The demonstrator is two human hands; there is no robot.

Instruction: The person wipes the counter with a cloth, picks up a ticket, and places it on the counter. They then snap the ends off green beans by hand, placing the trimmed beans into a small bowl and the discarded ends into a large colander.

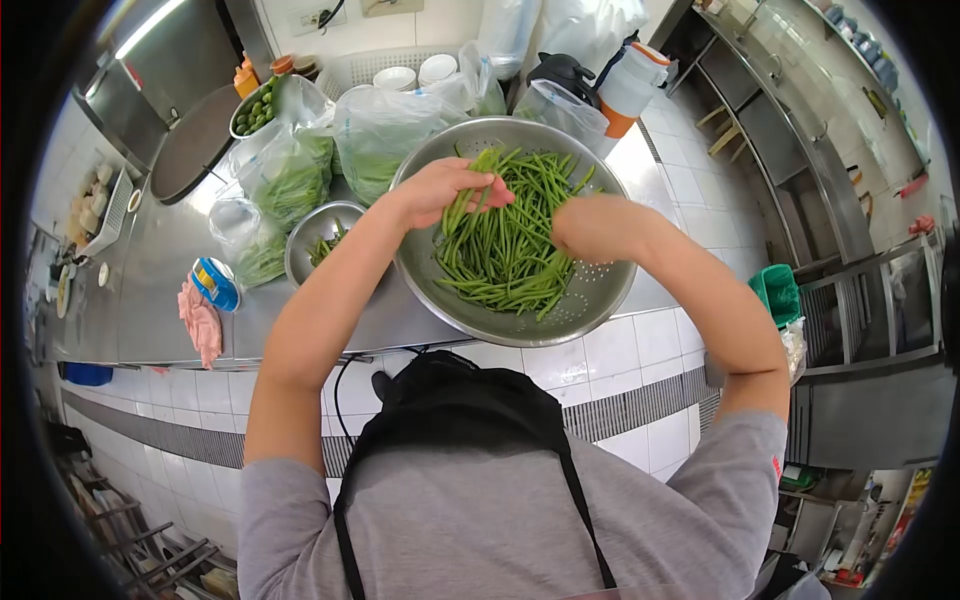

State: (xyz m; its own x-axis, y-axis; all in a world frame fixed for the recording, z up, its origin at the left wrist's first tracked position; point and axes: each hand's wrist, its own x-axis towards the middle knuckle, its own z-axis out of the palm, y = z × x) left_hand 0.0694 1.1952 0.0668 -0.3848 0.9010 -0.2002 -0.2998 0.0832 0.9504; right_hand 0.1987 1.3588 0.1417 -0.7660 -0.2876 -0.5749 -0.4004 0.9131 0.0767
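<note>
A large metal colander (470, 318) full of green beans (510, 245) stands on the steel counter in front of me. Over its left side, my left hand (455, 190) is closed around a few green beans that stick out between thumb and fingers. My right hand (597, 228) is at the colander's right side, above the edge of the bean heap. Motion smears it, and its fingers are turned away, so what it holds does not show. Left of the colander, a small metal bowl (298, 258) contains a few bean pieces (325, 243), partly behind my left forearm.
Plastic bags of greens (290, 180) lie behind the small bowl. A blue-and-white container (215, 284) and a pink cloth (200, 322) rest on the counter (150, 310) at left. Behind the colander stand an orange-and-white jug (632, 85) and white bowls (396, 78).
</note>
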